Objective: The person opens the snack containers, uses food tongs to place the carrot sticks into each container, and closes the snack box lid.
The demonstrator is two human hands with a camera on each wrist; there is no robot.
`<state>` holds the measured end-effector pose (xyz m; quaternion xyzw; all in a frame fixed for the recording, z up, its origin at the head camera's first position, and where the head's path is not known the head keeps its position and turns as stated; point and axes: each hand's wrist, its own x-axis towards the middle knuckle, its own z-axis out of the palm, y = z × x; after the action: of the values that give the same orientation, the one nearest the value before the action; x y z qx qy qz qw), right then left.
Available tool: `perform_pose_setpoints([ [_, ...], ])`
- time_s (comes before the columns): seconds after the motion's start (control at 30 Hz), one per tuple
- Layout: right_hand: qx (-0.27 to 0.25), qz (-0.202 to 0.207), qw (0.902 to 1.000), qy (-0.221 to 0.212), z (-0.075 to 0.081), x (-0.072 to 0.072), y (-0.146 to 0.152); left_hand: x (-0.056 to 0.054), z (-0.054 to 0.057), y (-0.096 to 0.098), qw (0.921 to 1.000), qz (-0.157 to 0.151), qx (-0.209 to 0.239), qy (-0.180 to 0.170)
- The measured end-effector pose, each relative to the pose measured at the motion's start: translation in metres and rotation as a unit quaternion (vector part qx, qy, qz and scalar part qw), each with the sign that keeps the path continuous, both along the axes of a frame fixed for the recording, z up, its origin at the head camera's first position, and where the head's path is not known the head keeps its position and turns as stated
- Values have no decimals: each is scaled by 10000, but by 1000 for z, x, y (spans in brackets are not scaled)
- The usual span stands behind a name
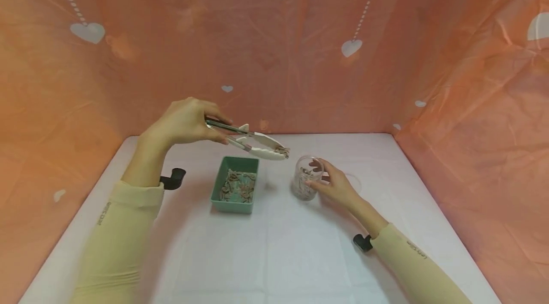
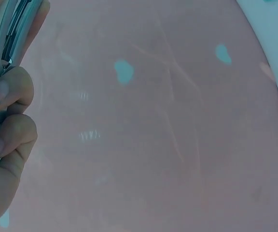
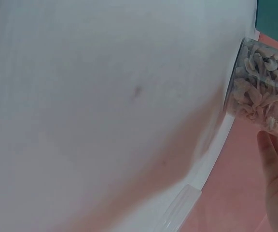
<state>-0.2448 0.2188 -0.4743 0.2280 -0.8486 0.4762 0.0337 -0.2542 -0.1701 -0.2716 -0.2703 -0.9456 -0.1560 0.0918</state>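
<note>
Metal tongs (image 1: 231, 128) with white scalloped tips are gripped by my left hand (image 1: 186, 122), raised over the table. Between the tips is a small clump of brownish, twisted dried pieces (image 1: 281, 151), left of and above the jar's mouth. My right hand (image 1: 334, 182) holds a clear jar (image 1: 305, 192) by its side, thumb in front and fingers behind. More of the same pieces (image 3: 259, 87) fill the lower part of the jar. A green rectangular tray (image 1: 233, 207), below the tongs, has scattered pieces on its bottom. In the left wrist view, fingers (image 2: 16, 89) curl round the tongs' handle.
A clear round lid (image 3: 180, 210) lies on the white-covered table (image 1: 266, 251), to the right of the jar. Orange cloth (image 1: 266, 56) with white hearts hangs behind the table and at both sides. Black wrist mounts (image 1: 173, 179) stick out from both sleeves.
</note>
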Motion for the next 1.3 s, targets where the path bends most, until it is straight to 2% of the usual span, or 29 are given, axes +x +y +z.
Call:
perform_pose_setpoints([
  [0.3,-63,18,10000,-21,0,0,-1,-21,-16,39,9988,-390,202,-219],
  [0.57,26,-67,10000,-61,1,2,0,-32,-29,64,9973,-570,109,-451],
  [0.9,65,-138,9998,-143,-1,1,2,-36,-30,75,9974,-543,-77,-475],
  [1.3,21,-38,10000,81,-2,0,0,-32,-29,69,9974,-592,-42,-397],
])
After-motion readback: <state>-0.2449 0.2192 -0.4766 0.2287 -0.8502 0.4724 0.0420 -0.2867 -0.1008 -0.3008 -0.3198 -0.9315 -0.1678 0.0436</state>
